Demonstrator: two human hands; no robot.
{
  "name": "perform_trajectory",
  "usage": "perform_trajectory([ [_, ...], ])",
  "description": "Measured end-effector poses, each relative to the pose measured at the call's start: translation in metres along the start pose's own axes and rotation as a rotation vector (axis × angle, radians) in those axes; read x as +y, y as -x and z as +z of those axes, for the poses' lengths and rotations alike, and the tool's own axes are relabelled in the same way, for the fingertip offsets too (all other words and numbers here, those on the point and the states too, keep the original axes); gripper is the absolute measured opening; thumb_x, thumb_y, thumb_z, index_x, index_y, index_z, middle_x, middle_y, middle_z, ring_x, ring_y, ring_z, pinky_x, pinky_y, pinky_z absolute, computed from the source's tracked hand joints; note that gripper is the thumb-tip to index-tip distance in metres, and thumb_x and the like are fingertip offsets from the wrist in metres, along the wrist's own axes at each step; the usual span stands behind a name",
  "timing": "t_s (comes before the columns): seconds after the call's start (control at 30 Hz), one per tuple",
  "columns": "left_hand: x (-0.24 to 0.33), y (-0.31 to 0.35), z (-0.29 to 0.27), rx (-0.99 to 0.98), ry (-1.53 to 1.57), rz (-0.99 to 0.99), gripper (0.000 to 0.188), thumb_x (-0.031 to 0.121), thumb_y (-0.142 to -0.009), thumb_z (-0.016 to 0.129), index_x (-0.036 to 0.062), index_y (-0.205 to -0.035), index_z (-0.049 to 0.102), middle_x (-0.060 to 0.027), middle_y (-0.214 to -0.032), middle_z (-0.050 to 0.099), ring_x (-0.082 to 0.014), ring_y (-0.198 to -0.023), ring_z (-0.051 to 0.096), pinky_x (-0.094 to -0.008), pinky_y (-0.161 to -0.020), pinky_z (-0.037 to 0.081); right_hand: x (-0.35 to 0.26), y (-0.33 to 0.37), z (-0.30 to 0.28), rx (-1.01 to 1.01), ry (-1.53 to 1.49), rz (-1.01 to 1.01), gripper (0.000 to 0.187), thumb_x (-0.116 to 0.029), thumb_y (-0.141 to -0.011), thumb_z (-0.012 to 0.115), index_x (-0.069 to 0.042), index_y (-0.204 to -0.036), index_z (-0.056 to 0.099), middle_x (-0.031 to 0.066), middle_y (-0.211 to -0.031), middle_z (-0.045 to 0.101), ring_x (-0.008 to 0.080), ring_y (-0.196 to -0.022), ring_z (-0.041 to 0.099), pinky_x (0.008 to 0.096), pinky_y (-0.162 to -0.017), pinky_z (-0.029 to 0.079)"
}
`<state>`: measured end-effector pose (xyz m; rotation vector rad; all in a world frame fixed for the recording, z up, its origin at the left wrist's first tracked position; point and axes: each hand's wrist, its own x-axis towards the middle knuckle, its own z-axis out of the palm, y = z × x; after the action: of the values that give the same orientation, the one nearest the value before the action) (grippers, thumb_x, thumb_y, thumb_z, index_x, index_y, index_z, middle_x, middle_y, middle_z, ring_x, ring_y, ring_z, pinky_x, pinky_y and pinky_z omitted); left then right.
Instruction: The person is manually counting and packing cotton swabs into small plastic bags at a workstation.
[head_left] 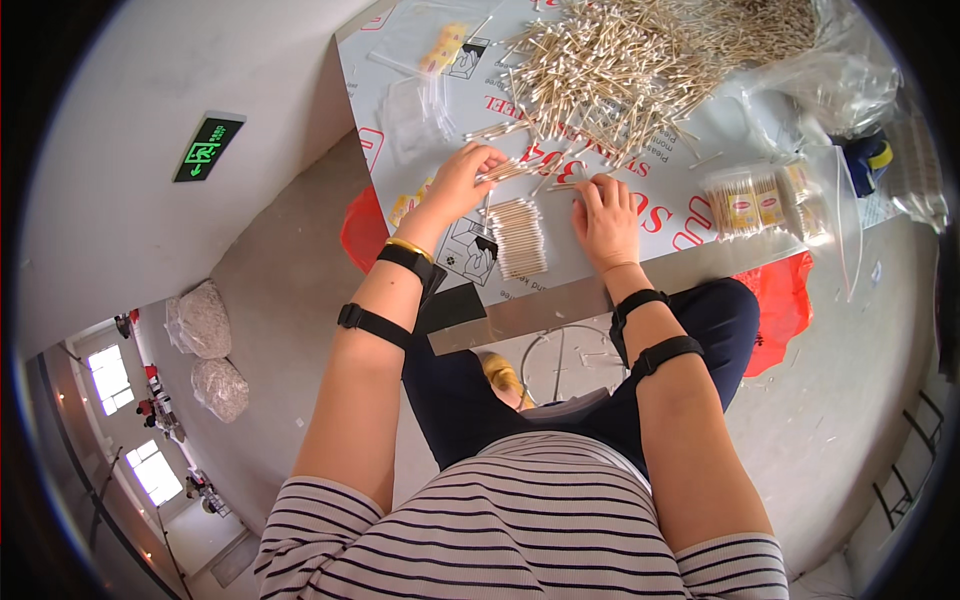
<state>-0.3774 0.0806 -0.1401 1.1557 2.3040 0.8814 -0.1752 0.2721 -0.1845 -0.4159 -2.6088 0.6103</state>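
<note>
My left hand point(458, 188) is closed on a small bunch of cotton swabs point(512, 169), which stick out to the right from between its thumb and fingers. My right hand point(608, 222) rests on the table with its fingers bent down and the thumb apart. Its fingertips are beside a loose swab point(563, 186); whether they touch it I cannot tell. Between my hands and closer to me lies a neat flat row of cotton swabs point(518, 240). Beyond both hands spreads a large loose heap of cotton swabs point(610, 85).
Clear plastic bags point(420, 110) lie at the table's left. On the right, packed swab bundles with yellow labels point(745, 205) sit by a clear bag, near a blue-and-yellow tape dispenser point(868, 162). A red bag point(780, 310) hangs below the table's right side. The metal table edge point(550, 318) faces me.
</note>
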Motion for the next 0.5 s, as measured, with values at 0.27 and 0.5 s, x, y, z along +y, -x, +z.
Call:
perform_trajectory([
  [0.27, 0.002, 0.014, 0.001, 0.182, -0.189, 0.012, 0.020, 0.000, -0.084, 0.073, 0.0092, -0.101, 0.069, -0.0076, -0.104, 0.065, -0.0295, -0.101, 0.065, -0.0418, -0.085, 0.055, 0.000, 0.000, 0.000, 0.000, -0.002, -0.001, 0.028, -0.016, -0.084, 0.069, -0.015, -0.112, 0.063, 0.0066, -0.115, 0.060, 0.0301, -0.108, 0.057, 0.0444, -0.091, 0.047],
  [0.5, -0.004, 0.005, 0.005, 0.315, -0.153, -0.009, 0.015, -0.001, -0.083, 0.073, 0.0081, -0.095, 0.069, -0.0097, -0.095, 0.066, -0.0305, -0.091, 0.067, -0.0427, -0.082, 0.055, 0.000, 0.000, 0.001, 0.007, 0.008, -0.007, 0.029, -0.016, -0.085, 0.069, -0.016, -0.113, 0.063, 0.0063, -0.116, 0.059, 0.0300, -0.107, 0.057, 0.0444, -0.090, 0.046],
])
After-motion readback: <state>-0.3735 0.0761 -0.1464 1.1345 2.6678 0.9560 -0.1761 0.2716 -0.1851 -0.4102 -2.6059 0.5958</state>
